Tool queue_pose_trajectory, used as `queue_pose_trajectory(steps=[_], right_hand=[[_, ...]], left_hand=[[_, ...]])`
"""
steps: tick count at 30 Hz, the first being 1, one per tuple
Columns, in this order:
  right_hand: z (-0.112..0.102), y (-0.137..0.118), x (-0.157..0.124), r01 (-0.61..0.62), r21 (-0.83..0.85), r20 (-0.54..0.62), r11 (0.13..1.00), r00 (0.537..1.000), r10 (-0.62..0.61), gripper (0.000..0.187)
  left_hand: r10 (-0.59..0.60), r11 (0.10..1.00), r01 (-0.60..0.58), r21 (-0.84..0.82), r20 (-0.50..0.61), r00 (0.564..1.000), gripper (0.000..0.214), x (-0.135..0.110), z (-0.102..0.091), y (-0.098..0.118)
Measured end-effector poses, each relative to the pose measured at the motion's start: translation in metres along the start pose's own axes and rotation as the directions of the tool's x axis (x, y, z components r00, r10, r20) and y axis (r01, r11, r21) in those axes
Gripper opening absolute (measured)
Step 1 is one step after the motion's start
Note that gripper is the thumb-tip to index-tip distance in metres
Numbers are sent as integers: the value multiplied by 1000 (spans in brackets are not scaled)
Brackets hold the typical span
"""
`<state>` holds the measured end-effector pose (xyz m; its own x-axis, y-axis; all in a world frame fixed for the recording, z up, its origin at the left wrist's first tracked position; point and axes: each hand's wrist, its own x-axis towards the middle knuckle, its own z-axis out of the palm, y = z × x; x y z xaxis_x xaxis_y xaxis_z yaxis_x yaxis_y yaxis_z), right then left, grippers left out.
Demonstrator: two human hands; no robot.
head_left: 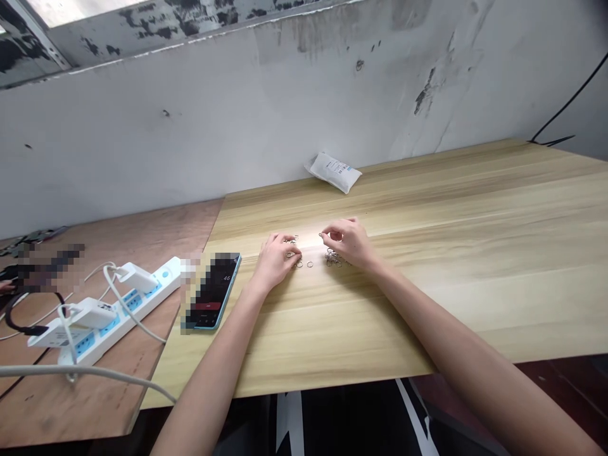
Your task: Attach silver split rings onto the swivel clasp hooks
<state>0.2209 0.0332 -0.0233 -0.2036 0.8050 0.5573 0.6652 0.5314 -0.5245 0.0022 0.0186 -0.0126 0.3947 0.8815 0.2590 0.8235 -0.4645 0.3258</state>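
Small metal rings lie on the wooden table in the middle of the view. My right hand (pixel 350 243) is closed in a pinch, with one metal ring (pixel 320 235) at the tips of thumb and forefinger. Just below that hand is a pile of metal rings (pixel 332 257), partly covered by it. My left hand (pixel 276 259) rests on the table to the left, fingers bent and apart, around several loose rings. A single ring (pixel 310 264) lies flat between the hands. Some rings by the left fingers are hidden in part.
A phone (pixel 216 288) with a lit screen lies left of my left forearm. Further left, a white power strip (pixel 161 278) with chargers and cables sits on a brown board (pixel 142 386). A white packet (pixel 335 172) lies at the back against the wall (pixel 237 126).
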Motion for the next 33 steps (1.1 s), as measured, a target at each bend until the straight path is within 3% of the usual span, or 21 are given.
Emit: queue_pose_trajectory(steps=[8, 13, 16, 22, 33], right_hand=[[1, -5, 0, -56, 144, -9, 988, 998, 58, 8], [3, -11, -1, -120, 386, 87, 914, 992, 94, 12], [4, -13, -1, -154, 436, 121, 887, 986, 111, 13], [5, -12, -2, -80, 316, 83, 945, 995, 57, 11], [18, -2, -6, 93, 24, 159, 995, 983, -96, 9]], left_hand=[[-23, 998, 14, -59, -157, 987, 7, -1, -4, 3], [-41, 994, 23, -103, -173, 984, 9, -1, -4, 2], [-32, 993, 10, -118, -183, 983, 7, -1, -4, 0], [-31, 995, 19, -97, -129, 991, 7, -1, 2, 0], [-67, 998, 66, -9, -102, 993, 5, -3, 2, -2]])
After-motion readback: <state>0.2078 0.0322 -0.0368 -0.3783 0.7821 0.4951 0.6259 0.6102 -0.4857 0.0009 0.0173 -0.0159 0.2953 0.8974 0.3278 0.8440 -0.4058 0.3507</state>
